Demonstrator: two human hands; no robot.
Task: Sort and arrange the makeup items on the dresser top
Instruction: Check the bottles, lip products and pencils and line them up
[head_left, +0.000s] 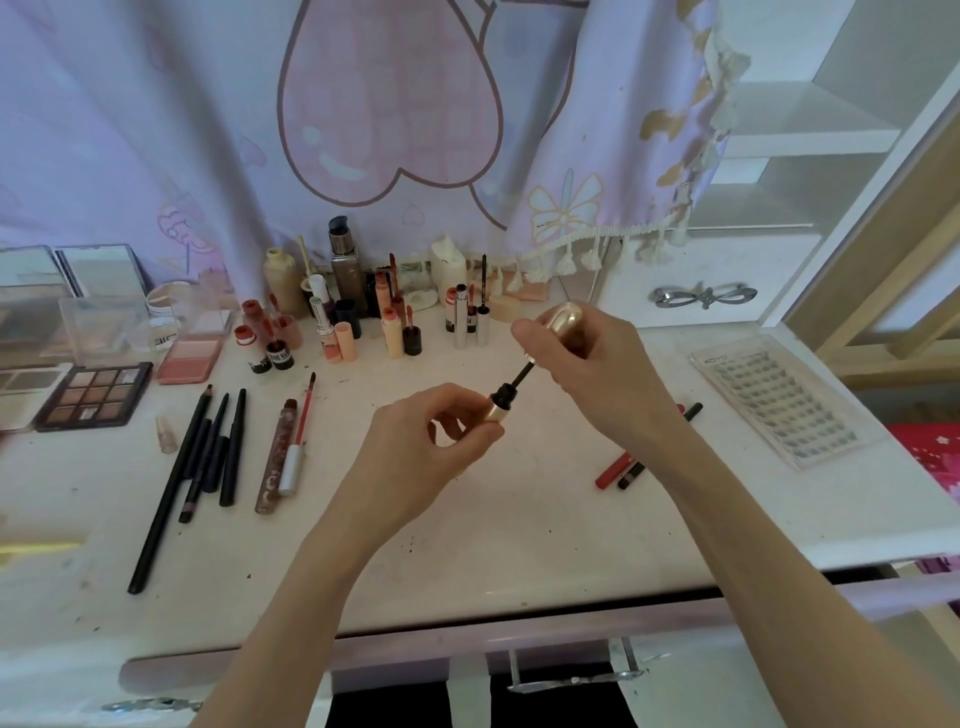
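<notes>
Above the middle of the white dresser top, my left hand grips a gold mascara tube with a black neck. My right hand holds its gold cap; the black wand runs from the cap down into the tube's neck. Several black pencils lie in a row at the left, beside a lip gloss tube and its silver-capped wand. A red pencil and a black one lie under my right forearm.
Bottles, lipsticks and glosses stand in a cluster at the back. Eyeshadow palettes and a blush sit at the left. A clear tray of false lashes lies at the right. A purple cloth hangs behind.
</notes>
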